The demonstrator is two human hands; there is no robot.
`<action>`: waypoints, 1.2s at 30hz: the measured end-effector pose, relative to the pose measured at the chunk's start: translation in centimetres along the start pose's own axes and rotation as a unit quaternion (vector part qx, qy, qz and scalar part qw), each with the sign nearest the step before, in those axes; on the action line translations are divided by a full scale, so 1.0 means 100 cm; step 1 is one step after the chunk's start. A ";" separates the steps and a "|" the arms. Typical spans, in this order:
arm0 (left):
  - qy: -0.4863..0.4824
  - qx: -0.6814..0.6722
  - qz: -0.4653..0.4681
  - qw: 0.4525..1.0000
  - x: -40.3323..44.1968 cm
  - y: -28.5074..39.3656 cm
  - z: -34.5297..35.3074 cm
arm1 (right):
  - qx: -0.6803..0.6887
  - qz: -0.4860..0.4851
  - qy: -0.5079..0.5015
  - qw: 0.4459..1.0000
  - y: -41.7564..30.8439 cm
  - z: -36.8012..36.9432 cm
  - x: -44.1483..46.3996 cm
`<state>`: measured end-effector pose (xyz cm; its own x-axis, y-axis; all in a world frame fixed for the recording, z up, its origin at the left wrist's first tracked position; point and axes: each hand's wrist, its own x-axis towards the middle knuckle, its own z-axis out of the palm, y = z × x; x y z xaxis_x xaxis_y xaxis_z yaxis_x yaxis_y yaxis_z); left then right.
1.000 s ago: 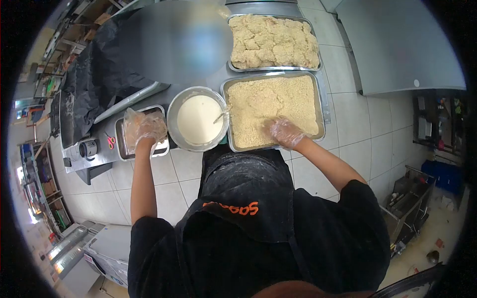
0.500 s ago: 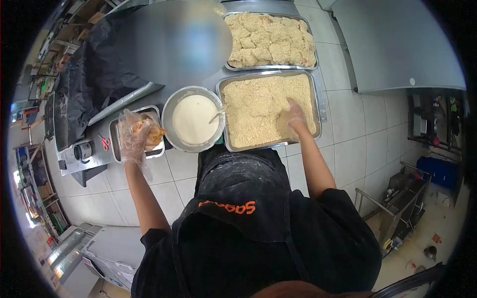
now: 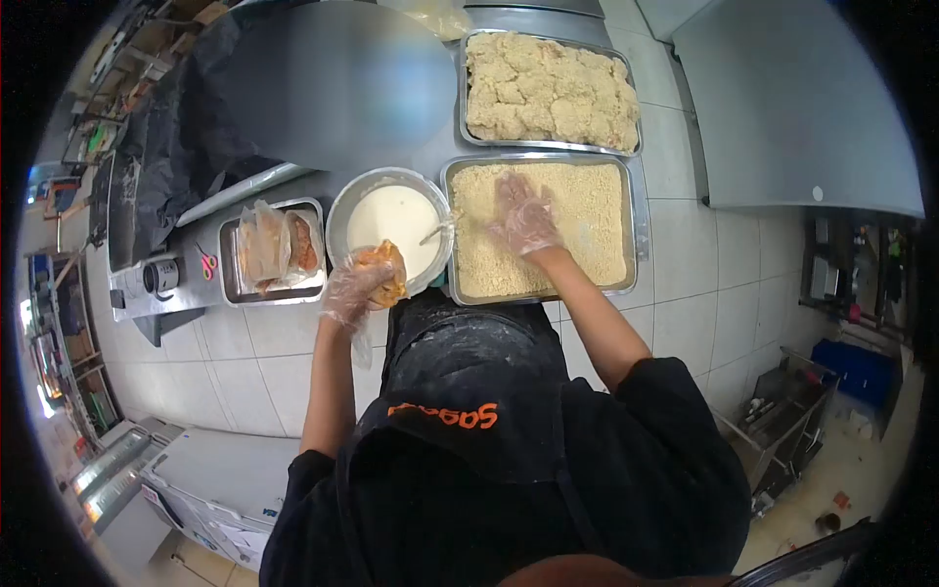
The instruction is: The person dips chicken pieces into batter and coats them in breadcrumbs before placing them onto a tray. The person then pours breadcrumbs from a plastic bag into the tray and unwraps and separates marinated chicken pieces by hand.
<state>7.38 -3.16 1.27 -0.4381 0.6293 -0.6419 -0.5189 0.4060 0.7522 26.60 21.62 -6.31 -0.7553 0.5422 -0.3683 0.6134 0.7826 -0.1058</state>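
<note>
Gloved in clear plastic, my left hand (image 3: 354,286) is closed on an orange-coated piece of meat (image 3: 385,272) over the near rim of the metal bowl (image 3: 338,227) of white batter (image 3: 394,223). My right hand (image 3: 525,217), also gloved, lies with spread fingers on the pale crumbs (image 3: 597,223) in the large metal tray (image 3: 633,259). Left of the bowl is a small metal tray (image 3: 226,264) with plastic-wrapped meat (image 3: 264,245) in it. A utensil handle (image 3: 430,235) leans in the bowl.
Beyond the crumb tray, another tray (image 3: 638,137) holds several crumb-coated pieces (image 3: 548,88). Red scissors (image 3: 207,262) and a dark cup (image 3: 161,277) sit at the left. Black plastic sheeting (image 3: 186,127) covers something at the back left.
My left hand has moved right from the small tray to the bowl, carrying the orange-coated piece. My right hand has shifted left across the crumbs.
</note>
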 end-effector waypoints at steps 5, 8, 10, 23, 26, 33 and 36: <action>0.009 -0.080 -0.041 0.996 -0.005 -0.011 0.001 | 0.009 -0.026 0.040 0.999 0.017 0.017 0.000; 0.022 -0.084 -0.049 0.995 0.001 -0.014 -0.006 | 0.025 -0.005 0.050 0.998 0.027 0.018 -0.004; 0.020 -0.088 -0.054 0.995 -0.001 -0.014 -0.006 | 0.029 -0.002 0.047 0.998 0.028 0.014 -0.009; -0.064 0.161 0.032 0.984 0.011 0.030 -0.016 | 0.472 0.147 0.030 0.869 0.088 -0.004 0.005; -0.073 0.294 0.055 0.952 0.009 0.055 -0.014 | 0.495 0.092 -0.138 0.853 0.085 -0.015 0.024; -0.091 0.510 0.110 0.848 0.024 0.085 -0.022 | 0.259 0.071 -0.067 0.961 0.048 -0.037 -0.001; -0.129 0.524 0.179 0.823 0.032 0.087 -0.031 | 0.211 0.106 -0.074 0.969 0.013 -0.081 -0.031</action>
<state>-0.84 0.36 5.27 -0.1856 0.8973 -0.4005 0.5856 0.4283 0.6882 27.87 23.45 2.18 -0.5791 0.6029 -0.5488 0.8150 0.4468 -0.3691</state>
